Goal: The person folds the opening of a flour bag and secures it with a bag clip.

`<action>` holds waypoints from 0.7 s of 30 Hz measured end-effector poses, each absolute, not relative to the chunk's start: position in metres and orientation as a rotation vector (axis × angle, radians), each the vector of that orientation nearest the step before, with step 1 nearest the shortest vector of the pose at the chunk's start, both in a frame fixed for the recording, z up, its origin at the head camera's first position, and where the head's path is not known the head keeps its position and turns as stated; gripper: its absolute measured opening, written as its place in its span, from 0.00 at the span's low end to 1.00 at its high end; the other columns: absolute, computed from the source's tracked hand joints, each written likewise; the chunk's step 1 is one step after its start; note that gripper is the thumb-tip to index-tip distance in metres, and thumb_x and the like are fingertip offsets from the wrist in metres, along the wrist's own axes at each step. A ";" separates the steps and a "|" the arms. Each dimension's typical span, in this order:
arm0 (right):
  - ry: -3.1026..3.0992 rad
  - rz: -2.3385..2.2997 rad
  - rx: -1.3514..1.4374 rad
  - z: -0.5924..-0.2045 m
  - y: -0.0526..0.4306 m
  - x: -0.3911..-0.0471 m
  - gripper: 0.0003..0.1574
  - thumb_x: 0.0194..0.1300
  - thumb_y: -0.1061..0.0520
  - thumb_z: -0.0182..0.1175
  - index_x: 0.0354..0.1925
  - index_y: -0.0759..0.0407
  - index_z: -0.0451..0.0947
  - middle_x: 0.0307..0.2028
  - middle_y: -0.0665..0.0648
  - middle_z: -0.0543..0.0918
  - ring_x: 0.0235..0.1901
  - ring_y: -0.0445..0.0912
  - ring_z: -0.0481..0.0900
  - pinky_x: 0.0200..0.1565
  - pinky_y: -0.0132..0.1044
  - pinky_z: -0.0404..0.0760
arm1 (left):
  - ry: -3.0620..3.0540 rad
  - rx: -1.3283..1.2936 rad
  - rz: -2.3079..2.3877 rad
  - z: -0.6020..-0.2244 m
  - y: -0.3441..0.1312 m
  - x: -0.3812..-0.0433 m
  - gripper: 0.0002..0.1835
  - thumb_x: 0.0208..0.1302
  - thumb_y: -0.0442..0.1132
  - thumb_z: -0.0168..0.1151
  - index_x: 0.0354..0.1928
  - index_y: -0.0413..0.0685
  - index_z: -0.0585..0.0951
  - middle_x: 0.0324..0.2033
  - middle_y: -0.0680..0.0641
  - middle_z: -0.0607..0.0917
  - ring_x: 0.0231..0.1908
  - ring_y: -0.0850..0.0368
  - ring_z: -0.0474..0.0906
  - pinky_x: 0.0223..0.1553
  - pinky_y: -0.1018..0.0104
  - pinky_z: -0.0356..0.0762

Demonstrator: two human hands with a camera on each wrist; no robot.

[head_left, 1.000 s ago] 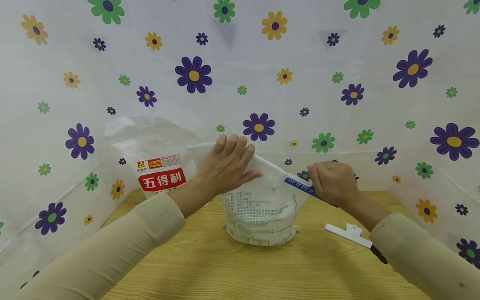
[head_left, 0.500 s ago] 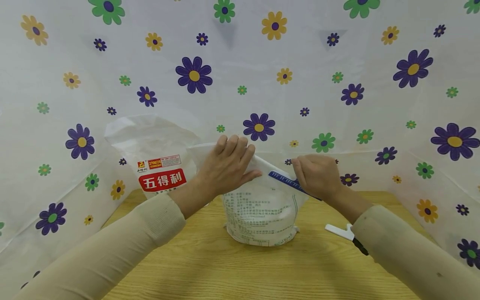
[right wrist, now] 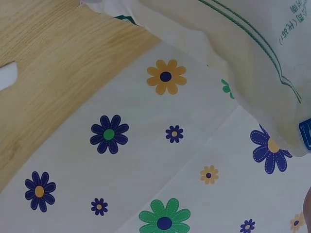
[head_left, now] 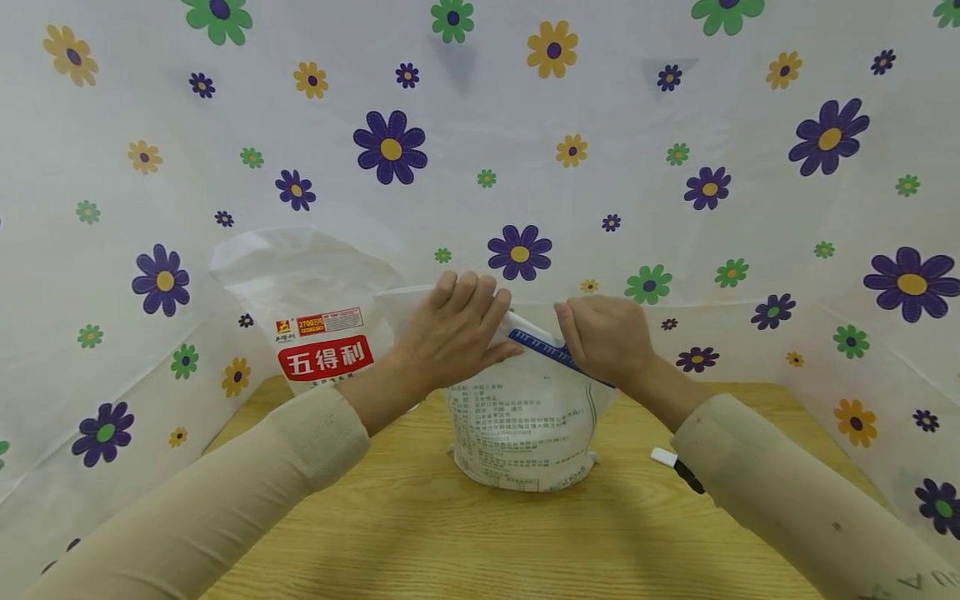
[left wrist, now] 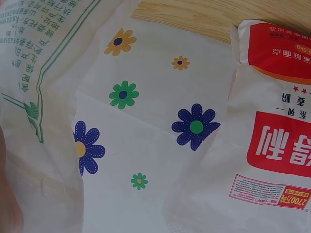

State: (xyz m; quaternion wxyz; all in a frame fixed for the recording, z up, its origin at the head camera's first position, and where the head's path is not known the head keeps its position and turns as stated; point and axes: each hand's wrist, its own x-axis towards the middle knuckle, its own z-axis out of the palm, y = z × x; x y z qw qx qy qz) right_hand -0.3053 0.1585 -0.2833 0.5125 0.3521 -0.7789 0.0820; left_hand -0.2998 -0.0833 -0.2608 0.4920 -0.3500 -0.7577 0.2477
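- Head view: bag stands on the table, between the two forearms, its bulging bottom on the wood and its slack top raised into a sloping edge.
- Head view, grip: left hand pinches the bag's top edge, fingers over the far side, thumb along the near face. Right hand is curled round the clip, which lies aslant along the right part of that edge. Whether its bar is fastened: cannot tell.
- Head view, handling (judgement): bottom probably weighty, top soft, light and a little slippery; clip stiff. Best hold: flat pinch on the top edge close to the clip; for lifting, a palm under the bulge.
- Head view, surroundings: second bag with a red label behind the left wrist; white clip partly covered by the right sleeve.
- Left wrist view: adds the lower red panel of the second bag, which the left arm covers in the head view; also loose creases in the bag's upper film. Hand is only a sliver at the edge; grip cannot be read.
- Right wrist view: adds the bag's soft right side with its green border lines, and one blue corner of the clip against it. Fingers out of frame; grip unreadable from this view alone.
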 end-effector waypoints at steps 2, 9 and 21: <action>-1.861 0.199 0.853 -0.281 0.156 -0.306 0.37 0.81 0.45 0.28 0.16 0.55 0.62 0.09 0.49 0.61 0.10 0.39 0.53 0.15 0.29 0.52 | -1.855 -0.859 0.599 -0.260 -0.083 -0.300 0.37 0.71 0.71 0.37 0.54 0.43 0.70 0.44 0.44 0.71 0.45 0.47 0.63 0.50 0.54 0.59; -1.839 0.211 0.865 -0.274 0.146 -0.306 0.36 0.81 0.46 0.29 0.16 0.57 0.62 0.09 0.50 0.60 0.09 0.39 0.54 0.14 0.30 0.52 | -1.893 -0.906 0.574 -0.258 -0.080 -0.301 0.36 0.71 0.71 0.39 0.53 0.44 0.68 0.42 0.45 0.69 0.44 0.47 0.62 0.49 0.54 0.58; -1.905 0.263 0.853 -0.274 0.145 -0.306 0.33 0.79 0.46 0.34 0.18 0.57 0.64 0.11 0.51 0.64 0.11 0.41 0.57 0.16 0.29 0.56 | -1.873 -0.903 0.538 -0.259 -0.080 -0.302 0.36 0.72 0.71 0.38 0.52 0.43 0.69 0.42 0.44 0.70 0.45 0.46 0.63 0.51 0.53 0.59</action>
